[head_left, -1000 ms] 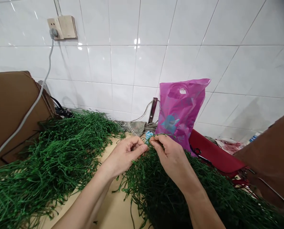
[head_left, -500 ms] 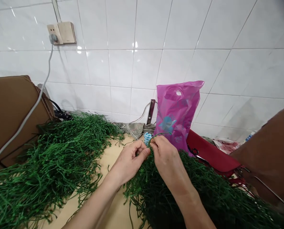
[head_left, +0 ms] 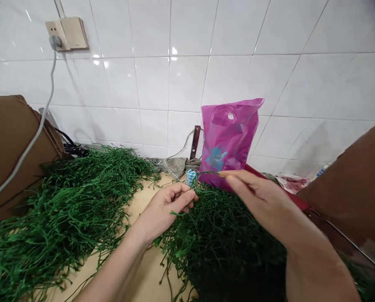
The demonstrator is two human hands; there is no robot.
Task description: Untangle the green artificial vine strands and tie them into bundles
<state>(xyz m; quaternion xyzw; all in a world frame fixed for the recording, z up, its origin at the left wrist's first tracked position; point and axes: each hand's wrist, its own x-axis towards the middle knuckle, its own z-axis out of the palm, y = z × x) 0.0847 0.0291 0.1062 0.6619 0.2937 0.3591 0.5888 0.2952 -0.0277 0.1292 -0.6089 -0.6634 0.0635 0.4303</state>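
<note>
**Green strand held up against the purple bag**

A white tiled wall rises behind the purple bag. My bench spreads out in front of it, carrying two masses of green stems: the bright heap left of the bag and the dark heap nearer me than the bag. A cardboard box stands far left of it. My right hand, before the bag's lower right, pinches one end of the green strand between thumb and forefinger. My left hand, lower left of the bag, pinches the strand's other part, fingers curled. A small blue-and-white piece sits just left of the bag's base.
</note>
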